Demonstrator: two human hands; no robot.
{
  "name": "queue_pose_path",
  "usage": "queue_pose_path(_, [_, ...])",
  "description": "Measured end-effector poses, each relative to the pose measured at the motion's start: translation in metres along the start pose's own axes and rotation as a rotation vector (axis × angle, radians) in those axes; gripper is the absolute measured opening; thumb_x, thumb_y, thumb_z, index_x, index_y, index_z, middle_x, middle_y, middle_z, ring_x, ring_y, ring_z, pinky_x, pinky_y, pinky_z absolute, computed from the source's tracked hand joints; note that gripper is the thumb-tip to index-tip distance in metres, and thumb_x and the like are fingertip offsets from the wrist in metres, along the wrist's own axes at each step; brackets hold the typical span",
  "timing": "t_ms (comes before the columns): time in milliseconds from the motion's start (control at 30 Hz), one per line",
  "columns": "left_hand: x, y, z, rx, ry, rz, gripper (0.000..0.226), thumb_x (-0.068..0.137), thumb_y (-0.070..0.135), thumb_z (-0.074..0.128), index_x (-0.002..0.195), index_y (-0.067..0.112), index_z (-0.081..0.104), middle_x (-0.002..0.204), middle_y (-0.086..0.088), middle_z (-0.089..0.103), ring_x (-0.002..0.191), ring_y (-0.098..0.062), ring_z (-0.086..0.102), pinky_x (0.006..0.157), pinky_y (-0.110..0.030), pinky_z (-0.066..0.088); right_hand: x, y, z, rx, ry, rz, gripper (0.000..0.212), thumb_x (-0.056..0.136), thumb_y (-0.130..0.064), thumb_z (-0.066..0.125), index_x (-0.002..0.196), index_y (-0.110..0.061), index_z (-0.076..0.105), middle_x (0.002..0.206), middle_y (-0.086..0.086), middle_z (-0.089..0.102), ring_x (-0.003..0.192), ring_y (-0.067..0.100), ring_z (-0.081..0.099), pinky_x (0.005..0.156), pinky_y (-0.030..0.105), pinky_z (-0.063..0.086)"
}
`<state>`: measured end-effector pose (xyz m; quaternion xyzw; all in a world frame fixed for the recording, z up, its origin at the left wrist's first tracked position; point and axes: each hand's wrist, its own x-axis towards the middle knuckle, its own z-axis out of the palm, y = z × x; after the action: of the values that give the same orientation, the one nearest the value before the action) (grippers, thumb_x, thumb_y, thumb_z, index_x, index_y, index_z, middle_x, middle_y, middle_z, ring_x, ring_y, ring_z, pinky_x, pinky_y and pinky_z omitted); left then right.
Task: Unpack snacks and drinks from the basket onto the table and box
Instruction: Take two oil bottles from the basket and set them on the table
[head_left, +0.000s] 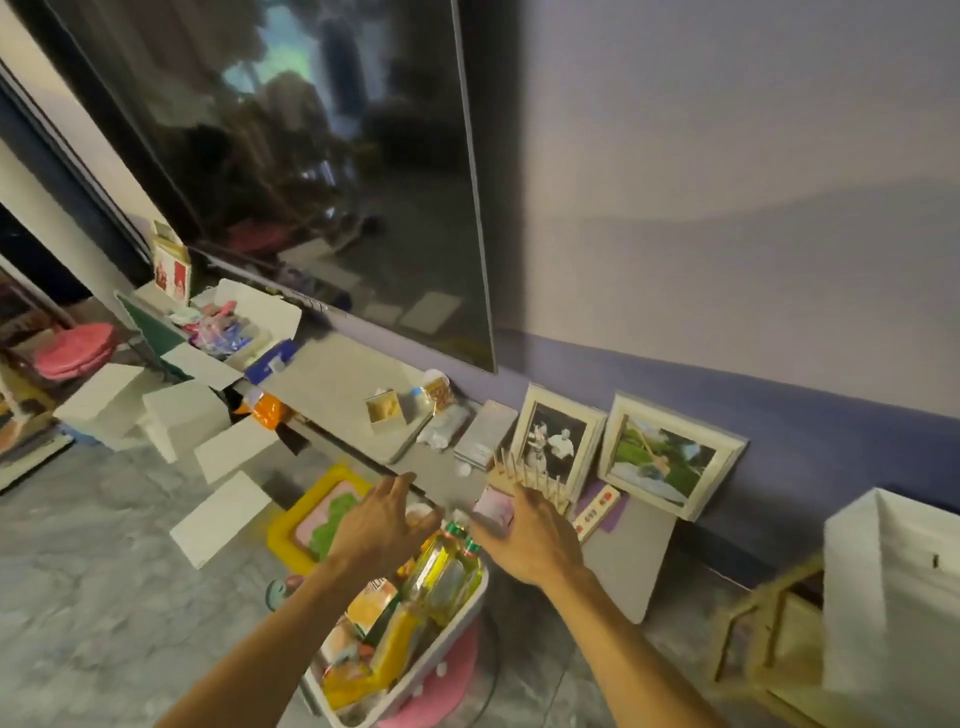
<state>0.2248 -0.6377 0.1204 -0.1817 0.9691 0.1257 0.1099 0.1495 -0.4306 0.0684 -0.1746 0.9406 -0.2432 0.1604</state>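
Observation:
A white basket sits low in the middle, packed with yellow and orange snack packs and drink bottles with red-and-green caps. My left hand reaches over the basket's far end, fingers loosely curved, with a pale round object just past its fingertips. My right hand hovers at the basket's far right corner with relaxed fingers and holds nothing that I can see. Beyond them runs the low grey table. An open white box with colourful packets sits at the table's left end.
A large dark TV hangs above the table. Two framed photos, a wooden rack and small cartons stand on the table. White blocks and a yellow tray lie on the floor at left. A white box is on the right.

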Motion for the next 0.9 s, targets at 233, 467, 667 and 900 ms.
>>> queue_pose_path(233, [0.098,-0.073,0.106,0.004,-0.193,0.086,0.120,0.064,0.103,0.025,0.154,0.026,0.040,0.150,-0.005,0.051,0.132,-0.034,0.055,0.102,-0.048,0.051,0.039,0.012,0.132,0.107,-0.030,0.232,0.102,0.074,-0.098,0.046,0.145,-0.026,0.047,0.136,0.004,0.062,0.120,0.028,0.064,0.091,0.041,0.057])
queue_pose_path(467, [0.176,-0.142,0.244,-0.051,-0.358,0.153,0.099,0.073,0.090,0.049,0.149,0.026,0.044,0.149,-0.007,0.053,0.125,-0.028,0.061,0.102,-0.040,0.048,0.077,0.030,0.301,0.137,-0.059,0.473,0.124,0.064,-0.101,0.048,0.152,-0.013,0.041,0.154,0.010,0.046,0.143,0.032,0.043,0.113,0.046,0.044])
queue_pose_path(667, [0.205,-0.171,0.330,-0.182,-0.467,0.169,0.102,0.077,0.079,0.064,0.159,0.027,0.032,0.153,-0.005,0.047,0.136,-0.029,0.053,0.107,-0.042,0.047,0.097,0.065,0.394,0.169,0.070,0.496,0.120,0.059,-0.097,0.057,0.152,-0.024,0.038,0.158,0.005,0.043,0.151,0.032,0.032,0.124,0.050,0.030])
queue_pose_path(900, [0.213,-0.183,0.357,-0.396,-0.395,0.180,0.061,0.075,0.051,0.090,0.124,0.038,0.058,0.107,0.018,0.068,0.097,-0.005,0.066,0.075,-0.022,0.048,0.098,0.066,0.422,0.331,0.291,0.503,0.099,0.066,-0.075,0.076,0.148,-0.029,0.045,0.158,0.000,0.043,0.154,0.027,0.027,0.122,0.054,0.029])
